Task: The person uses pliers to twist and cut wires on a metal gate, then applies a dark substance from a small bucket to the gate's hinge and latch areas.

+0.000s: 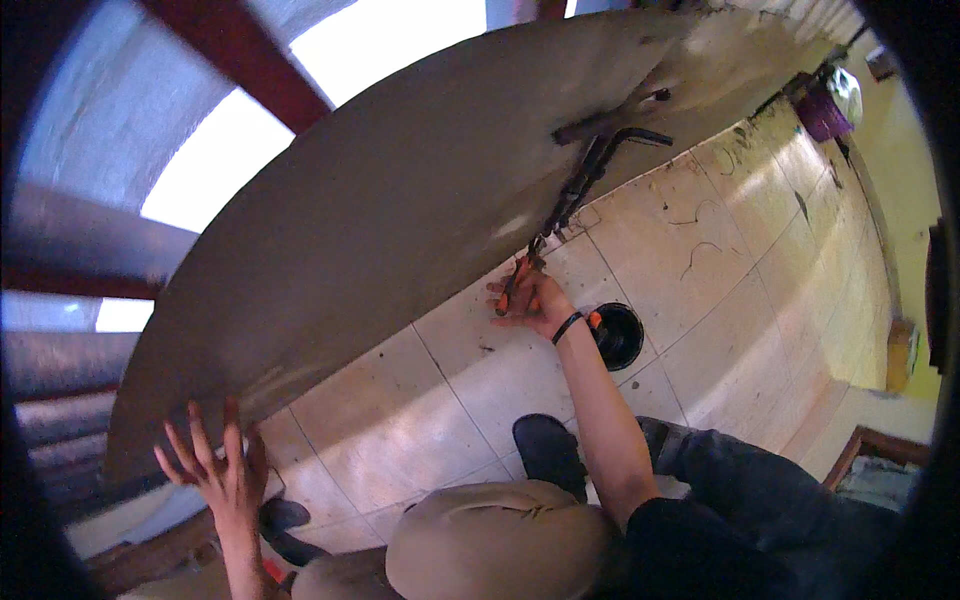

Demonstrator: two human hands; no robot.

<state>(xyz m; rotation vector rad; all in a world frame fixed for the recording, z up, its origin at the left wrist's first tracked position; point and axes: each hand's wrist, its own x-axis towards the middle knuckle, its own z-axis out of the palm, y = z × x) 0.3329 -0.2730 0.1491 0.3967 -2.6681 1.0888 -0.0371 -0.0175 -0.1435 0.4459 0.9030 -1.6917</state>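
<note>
My right hand [540, 305], with a dark band on the wrist, is closed around orange-handled pliers [512, 292]. The jaws are at the lower end of a black cable-like bundle [575, 190], close to the foot of the grey wall [400, 200]. I cannot make out exactly what the jaws grip. My left hand [228, 468] is spread open at the lower left, in front of the wall's near end and holding nothing. Beside my right wrist, a round black container [620, 338] stands on the tiles with something orange at its rim.
Pale floor tiles [740, 210] run along the wall, with dark scraps and thin wire-like strands on them. A purple bucket [822, 115] stands at the far right. Red-brown bars [240, 60] border a bright opening at the upper left. My knees [500, 540] are below.
</note>
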